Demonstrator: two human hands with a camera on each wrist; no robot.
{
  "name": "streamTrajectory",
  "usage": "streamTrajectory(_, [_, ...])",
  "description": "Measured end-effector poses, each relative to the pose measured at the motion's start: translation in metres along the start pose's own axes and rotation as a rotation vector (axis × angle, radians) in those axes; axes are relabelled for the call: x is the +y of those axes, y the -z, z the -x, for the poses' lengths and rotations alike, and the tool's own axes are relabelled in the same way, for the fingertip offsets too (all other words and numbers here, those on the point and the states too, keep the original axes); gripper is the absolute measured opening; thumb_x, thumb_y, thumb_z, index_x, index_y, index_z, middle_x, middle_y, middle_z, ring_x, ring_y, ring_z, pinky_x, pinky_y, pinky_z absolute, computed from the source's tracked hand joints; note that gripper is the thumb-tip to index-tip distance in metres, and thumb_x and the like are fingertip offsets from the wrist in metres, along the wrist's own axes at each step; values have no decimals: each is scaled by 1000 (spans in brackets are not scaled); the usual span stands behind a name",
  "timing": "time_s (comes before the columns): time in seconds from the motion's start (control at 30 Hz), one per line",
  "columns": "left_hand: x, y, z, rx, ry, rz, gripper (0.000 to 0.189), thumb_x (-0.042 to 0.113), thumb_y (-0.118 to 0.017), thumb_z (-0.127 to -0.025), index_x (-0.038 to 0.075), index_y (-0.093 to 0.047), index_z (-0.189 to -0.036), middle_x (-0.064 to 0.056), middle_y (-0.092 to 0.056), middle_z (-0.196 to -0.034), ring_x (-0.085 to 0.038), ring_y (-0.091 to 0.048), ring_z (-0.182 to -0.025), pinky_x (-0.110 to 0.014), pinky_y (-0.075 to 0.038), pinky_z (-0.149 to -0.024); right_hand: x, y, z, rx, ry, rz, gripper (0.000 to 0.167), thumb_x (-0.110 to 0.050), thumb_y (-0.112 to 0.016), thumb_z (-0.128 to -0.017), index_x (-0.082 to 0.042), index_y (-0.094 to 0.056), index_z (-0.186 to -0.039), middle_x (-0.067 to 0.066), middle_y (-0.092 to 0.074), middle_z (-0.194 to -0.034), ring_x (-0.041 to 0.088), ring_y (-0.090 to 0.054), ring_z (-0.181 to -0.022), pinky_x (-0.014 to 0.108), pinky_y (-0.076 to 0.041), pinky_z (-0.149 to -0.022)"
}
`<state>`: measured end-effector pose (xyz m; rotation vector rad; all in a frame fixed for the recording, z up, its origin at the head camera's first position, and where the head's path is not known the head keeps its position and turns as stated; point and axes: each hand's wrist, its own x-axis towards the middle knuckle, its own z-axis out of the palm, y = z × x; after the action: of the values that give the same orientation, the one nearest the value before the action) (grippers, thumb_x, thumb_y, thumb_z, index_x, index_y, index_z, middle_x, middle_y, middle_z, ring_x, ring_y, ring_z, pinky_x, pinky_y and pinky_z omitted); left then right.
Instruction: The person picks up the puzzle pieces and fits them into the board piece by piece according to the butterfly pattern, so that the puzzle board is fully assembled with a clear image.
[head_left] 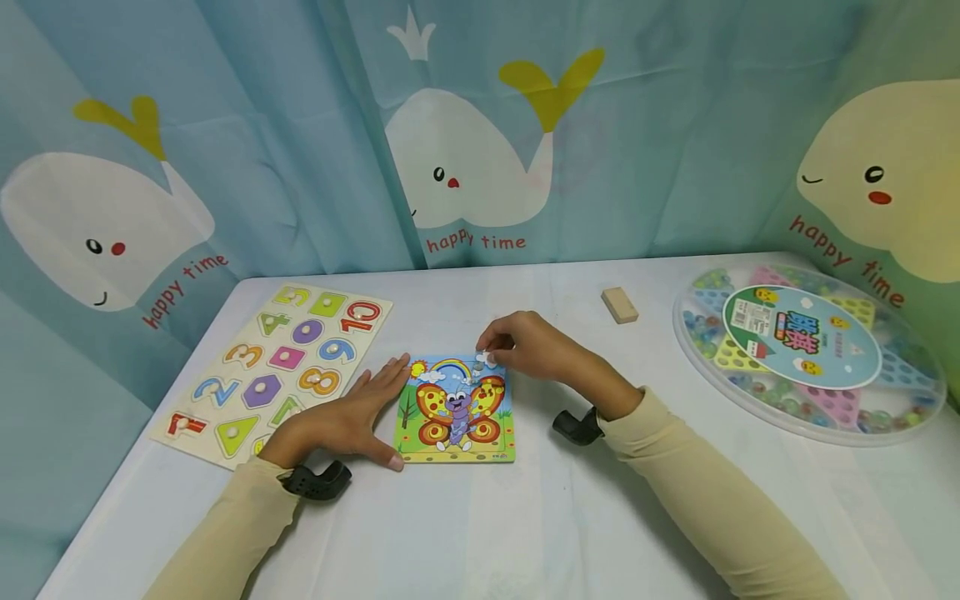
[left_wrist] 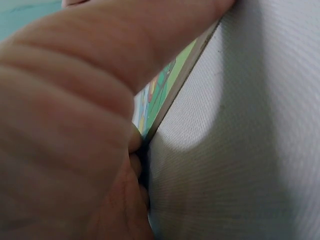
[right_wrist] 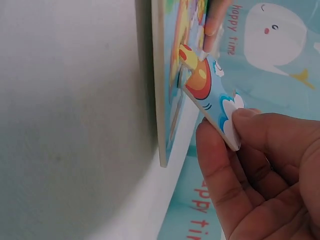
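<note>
A square butterfly jigsaw puzzle [head_left: 450, 457] lies flat on the table, most of its picture filled in. My left hand [head_left: 345, 427] is spread along its left side, the thumb at the near corner and the fingertips by the far corner. Seen from the left wrist, the thumb [left_wrist: 95, 50] crosses over the puzzle's edge. At the puzzle's far right corner, my right hand [head_left: 531, 346] pinches a puzzle piece [right_wrist: 215, 92] between thumb and fingers. The piece shows a white cloud and part of an orange wing, and stands tilted up, its far end down at the puzzle.
A number-and-shape peg board [head_left: 306, 317] lies to the left, close by my left hand and forearm. Beyond my right hand is a small wooden block [head_left: 619, 306]. A round, clear-covered marble game board [head_left: 806, 337] sits at the right. A whale-print curtain [head_left: 637, 183] hangs behind the table.
</note>
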<state>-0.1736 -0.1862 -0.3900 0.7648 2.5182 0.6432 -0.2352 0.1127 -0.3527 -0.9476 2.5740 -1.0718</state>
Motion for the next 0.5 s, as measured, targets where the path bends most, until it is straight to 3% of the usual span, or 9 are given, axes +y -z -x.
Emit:
streamTrajectory(0.2, [-1,0,0,-3,2,0,127,53,-82,-67,11,-4,-157,-1,9,-163,-20,9,-147,-45,4,-116,-2,-6,-3,-26,-23,43,11,-3,-67,-90,-3,-73,-99,2,-69,-95,16,-61,-85,30,-52,-77])
streamTrajectory(0.5, [-2,0,0,-2,-7,-1,128,53,-82,-67,10,-3,-157,0,10,-162,-19,10,-147,-44,5,-116,-4,-11,-4,-76,-58,114,27,1,-71,-85,-1,-70,-112,6,-66,-109,18,-57,-89,29,-49,-80])
